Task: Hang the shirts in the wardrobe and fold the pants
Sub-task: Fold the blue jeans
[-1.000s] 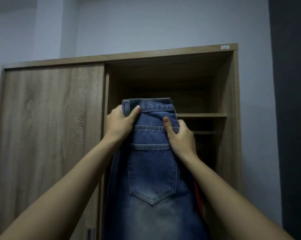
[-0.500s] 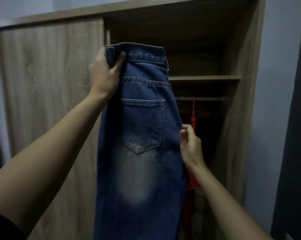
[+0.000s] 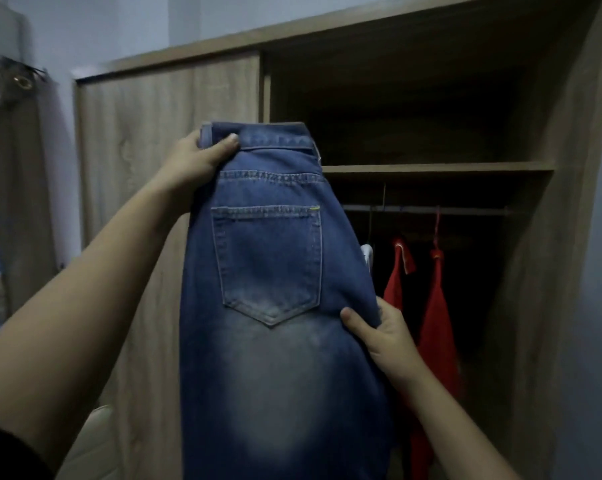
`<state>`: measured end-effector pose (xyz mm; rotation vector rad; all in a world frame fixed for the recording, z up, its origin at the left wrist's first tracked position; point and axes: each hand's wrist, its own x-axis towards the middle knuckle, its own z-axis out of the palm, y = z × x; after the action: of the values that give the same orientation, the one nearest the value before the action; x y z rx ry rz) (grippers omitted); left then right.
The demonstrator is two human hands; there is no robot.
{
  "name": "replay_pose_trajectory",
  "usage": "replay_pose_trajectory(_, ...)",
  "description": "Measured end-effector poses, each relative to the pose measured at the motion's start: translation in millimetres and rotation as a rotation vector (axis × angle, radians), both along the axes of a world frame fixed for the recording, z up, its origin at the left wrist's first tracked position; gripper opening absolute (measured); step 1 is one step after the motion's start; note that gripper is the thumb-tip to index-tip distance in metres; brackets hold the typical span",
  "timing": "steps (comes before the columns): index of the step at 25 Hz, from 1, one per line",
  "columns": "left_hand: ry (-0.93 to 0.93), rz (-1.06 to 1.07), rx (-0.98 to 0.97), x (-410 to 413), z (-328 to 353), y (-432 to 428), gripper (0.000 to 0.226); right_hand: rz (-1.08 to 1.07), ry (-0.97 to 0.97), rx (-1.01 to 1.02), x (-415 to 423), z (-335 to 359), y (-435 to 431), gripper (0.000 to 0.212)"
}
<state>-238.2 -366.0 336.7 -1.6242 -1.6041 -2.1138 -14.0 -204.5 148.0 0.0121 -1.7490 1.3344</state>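
I see my left hand pinching the waistband of the faded blue denim jeans at their 11 o'clock corner, my right hand gripping their edge at 3 o'clock; the hands are apart. The jeans hang upright before the brown wooden wardrobe, with red shirts on its rail at 3 o'clock

1 pair of jeans, 2 hands, 1 wardrobe, 1 shelf, 1 rail, 2 red garments

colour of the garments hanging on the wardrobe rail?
Red garments, clearest in the head view, right of the jeans.
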Motion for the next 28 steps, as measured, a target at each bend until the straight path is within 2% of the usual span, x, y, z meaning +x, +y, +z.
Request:
replay_pose_trajectory(1, -0.134, -0.177, -0.088, -10, -7, -4, 0.052, 0.017, 0.016, -0.033, -5, 8, -5, 0.009)
replay_pose_trajectory(2, -0.252, -0.252, -0.090, -25, -20, -4, 0.070, 0.020, 0.038, -0.072, -9, 15, -6, 0.010)
replay_pose_trajectory(3, -0.294, -0.310, -0.074, -42, -46, 1, 0.088, 0.015, 0.063, -0.116, -12, 19, -5, 0.011)
replay_pose_trajectory(4, -0.420, -0.432, -0.100, -40, -79, 0, 0.101, 0.008, 0.078, -0.149, -14, 20, -3, 0.012)
replay_pose_trajectory(5, -0.589, -0.456, -0.131, -24, -119, -8, 0.103, -0.008, 0.070, -0.164, -16, 16, -1, 0.012)
replay_pose_trajectory(6, -0.715, -0.326, -0.145, -12, -161, -9, 0.097, -0.038, 0.046, -0.167, -19, 8, 2, 0.013)
replay_pose_trajectory(8, -0.739, -0.305, -0.198, 13, -211, -15, 0.065, -0.085, -0.038, -0.168, -24, -5, 10, 0.013)
replay_pose_trajectory(9, -0.711, -0.323, -0.227, 23, -217, -21, 0.050, -0.068, -0.103, -0.173, -25, -10, 12, 0.014)
replay_pose_trajectory(12, -0.686, -0.120, -0.317, 21, -210, -31, 0.031, 0.109, -0.337, -0.135, -16, -19, 21, 0.025)
replay_pose_trajectory(13, -0.741, -0.097, -0.309, 16, -206, -32, 0.023, 0.123, -0.372, -0.114, -12, -22, 23, 0.024)
replay_pose_trajectory(15, -0.824, -0.203, -0.281, 18, -205, -39, 0.023, 0.073, -0.334, -0.081, -6, -27, 22, 0.014)
replay_pose_trajectory(17, -0.740, -0.231, -0.263, 22, -204, -49, 0.031, 0.025, -0.256, -0.087, -1, -29, 19, 0.009)
replay_pose_trajectory(19, -0.445, -0.002, -0.225, 23, -201, -54, 0.035, -0.026, -0.160, -0.098, 0, -28, 15, 0.022)
replay_pose_trajectory(20, -0.297, 0.101, -0.161, 24, -200, -54, 0.033, -0.107, -0.120, -0.045, 0, -26, 13, 0.034)
replay_pose_trajectory(21, -0.224, 0.175, -0.100, 28, -197, -55, 0.030, -0.231, -0.103, 0.064, -1, -26, 14, 0.044)
replay_pose_trajectory(23, -0.191, 0.270, 0.012, 29, -191, -55, 0.027, -0.467, -0.074, 0.295, -4, -21, 10, 0.051)
replay_pose_trajectory(25, -0.213, 0.305, 0.095, 24, -183, -53, 0.025, -0.584, -0.006, 0.354, -9, -7, 4, 0.054)
replay_pose_trajectory(26, -0.217, 0.260, 0.119, 21, -180, -53, 0.024, -0.570, 0.016, 0.343, -12, 2, 1, 0.050)
replay_pose_trajectory(28, -0.209, 0.051, 0.109, 15, -177, -55, 0.039, -0.331, -0.015, 0.245, -17, 18, 5, 0.041)
